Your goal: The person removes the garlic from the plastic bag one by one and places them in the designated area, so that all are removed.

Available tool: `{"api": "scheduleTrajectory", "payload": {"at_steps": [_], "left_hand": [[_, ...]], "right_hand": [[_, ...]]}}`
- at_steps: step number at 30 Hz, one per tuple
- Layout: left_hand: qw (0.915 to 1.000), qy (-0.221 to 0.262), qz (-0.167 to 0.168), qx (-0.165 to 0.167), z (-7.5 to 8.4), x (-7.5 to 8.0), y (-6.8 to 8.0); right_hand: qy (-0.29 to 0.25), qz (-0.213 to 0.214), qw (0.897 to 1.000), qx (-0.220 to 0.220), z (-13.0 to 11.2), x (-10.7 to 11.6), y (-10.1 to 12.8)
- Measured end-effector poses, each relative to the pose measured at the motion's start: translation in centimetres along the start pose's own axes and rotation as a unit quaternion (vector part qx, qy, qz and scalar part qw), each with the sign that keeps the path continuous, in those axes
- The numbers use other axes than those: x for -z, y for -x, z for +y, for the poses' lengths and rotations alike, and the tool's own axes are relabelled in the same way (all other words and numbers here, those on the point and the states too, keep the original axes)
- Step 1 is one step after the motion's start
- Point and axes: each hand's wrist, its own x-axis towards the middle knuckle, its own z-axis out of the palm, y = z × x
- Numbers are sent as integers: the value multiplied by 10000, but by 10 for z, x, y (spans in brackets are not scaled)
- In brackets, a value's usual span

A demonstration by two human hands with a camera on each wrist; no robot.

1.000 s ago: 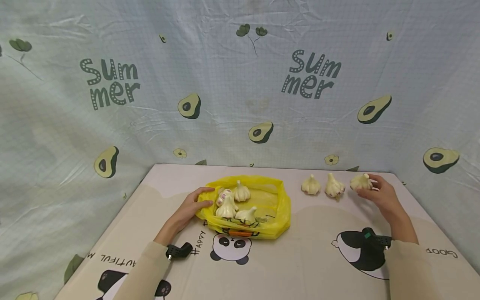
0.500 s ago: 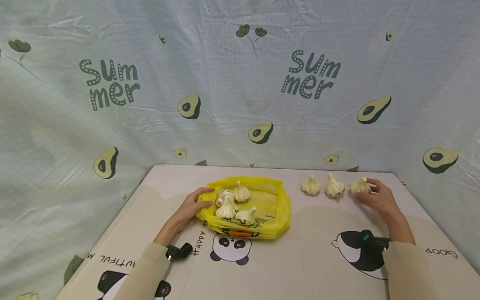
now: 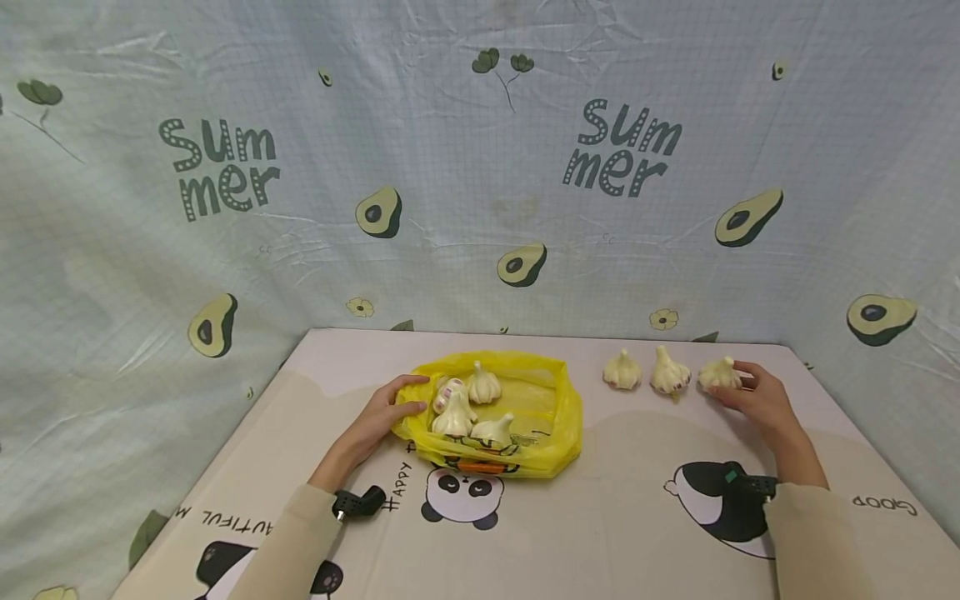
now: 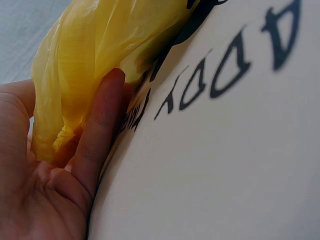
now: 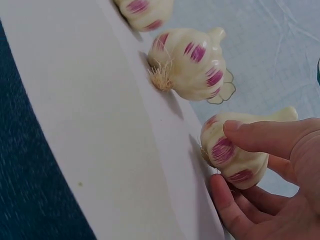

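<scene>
My left hand (image 3: 380, 414) holds the left side of a yellow plastic bag (image 3: 566, 433), whose mouth is spread wide. In the left wrist view, the bag's film (image 4: 75, 65) lies between the thumb and fingers. Several garlic bulbs, one of them a pale bulb (image 3: 483, 383), sit in the bag's left part. At the table's far right, my right hand (image 3: 765, 404) grips a garlic bulb (image 3: 718, 374) with thumb and fingers on opposite sides. Purple streaks mark this bulb (image 5: 222, 150) in the right wrist view. Whether it touches the table is hard to tell.
Two more garlic bulbs stand in a row left of the gripped one: a middle bulb (image 3: 669, 372) with roots and a left bulb (image 3: 622, 371). A printed cloth (image 3: 450, 275) hangs behind the table (image 3: 600, 533).
My right hand has shifted slightly left and down with the garlic bulb, then stayed nearly still. My left hand and the yellow bag have not visibly moved.
</scene>
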Motion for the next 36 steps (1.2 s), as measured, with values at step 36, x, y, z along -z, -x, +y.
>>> {"api": "scheduleTrajectory", "payload": {"at_steps": [36], "left_hand": [[10000,-43,31,-4,-1,-1,-1]], "right_hand": [[548,104,9981,-259,-8,1,3]]}}
